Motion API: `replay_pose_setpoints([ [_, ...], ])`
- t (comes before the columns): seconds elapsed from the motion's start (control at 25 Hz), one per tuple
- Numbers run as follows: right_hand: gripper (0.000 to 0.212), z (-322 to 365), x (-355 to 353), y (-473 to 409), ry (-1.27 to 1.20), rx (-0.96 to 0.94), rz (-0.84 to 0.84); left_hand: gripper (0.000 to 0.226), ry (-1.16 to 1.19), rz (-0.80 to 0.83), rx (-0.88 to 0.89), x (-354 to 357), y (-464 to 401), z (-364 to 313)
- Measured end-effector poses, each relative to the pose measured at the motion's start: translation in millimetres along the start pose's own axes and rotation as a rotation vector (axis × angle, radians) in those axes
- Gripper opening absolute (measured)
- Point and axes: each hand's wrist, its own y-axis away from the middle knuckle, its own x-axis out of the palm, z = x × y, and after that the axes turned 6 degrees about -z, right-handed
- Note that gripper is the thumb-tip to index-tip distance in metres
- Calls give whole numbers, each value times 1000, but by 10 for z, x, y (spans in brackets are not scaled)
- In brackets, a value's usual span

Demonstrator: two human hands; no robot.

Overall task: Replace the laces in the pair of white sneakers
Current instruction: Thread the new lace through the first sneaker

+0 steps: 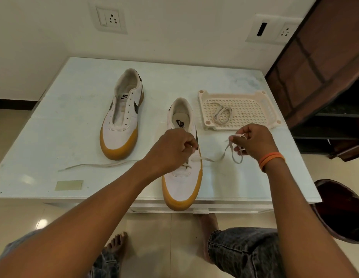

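While lacing barely begun at the toe eyelets of the near sneaker [182,177]: left hand [172,147] pinching the lace [212,158] at the eyelets; right hand [252,141] gripping its free end; far sneaker [122,117] laceless on the table [54,137]; second lace [221,115] coiled in the tray [254,111], probably next.

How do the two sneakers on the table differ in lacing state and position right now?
The far sneaker has bare eyelets and lies untouched; the near sneaker has a lace through its lowest eyelets, worked by the left hand and right hand. The far one sits well onto the table; the near one's toe overhangs the front edge. Both are white with gum soles.
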Motion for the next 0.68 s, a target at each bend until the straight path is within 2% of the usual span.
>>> replay_pose_setpoints([
  [0.04, 24, 104, 2, 68, -124, -17, 51, 14, 69, -37, -30, 15, -4, -36],
  [0.12, 29, 263, 49, 193, -212, -87, 165, 23, 245, -72, -96, 70, 1, -117],
  [0.24, 33, 380, 124, 287, -90, -304, 304, 45, 438, 16, -152, 132, 18, -222],
  [0.32, 34, 392, 123, 276, -103, -344, 344, 37, 532, 46, -162, 140, 15, -226],
  [0.4, 40, 384, 60, 252, -169, -276, 390, 19, 557, 40, -156, 133, 12, -204],
  [0.48, 46, 348, -43, 221, -233, -168, 444, 10, 484, 44, -146, 148, 11, -173],
  [0.56, 45, 310, -124, 180, -220, -103, 390, 8, 396, 24, -147, 185, 17, -153],
  [0.6, 44, 287, -147, 146, -115, -134, 304, 10, 363, 12, -144, 197, 22, -152],
  [0.68, 45, 207, -129, 69, 290, -254, 170, 16, 308, 19, -116, 204, 29, -149],
])
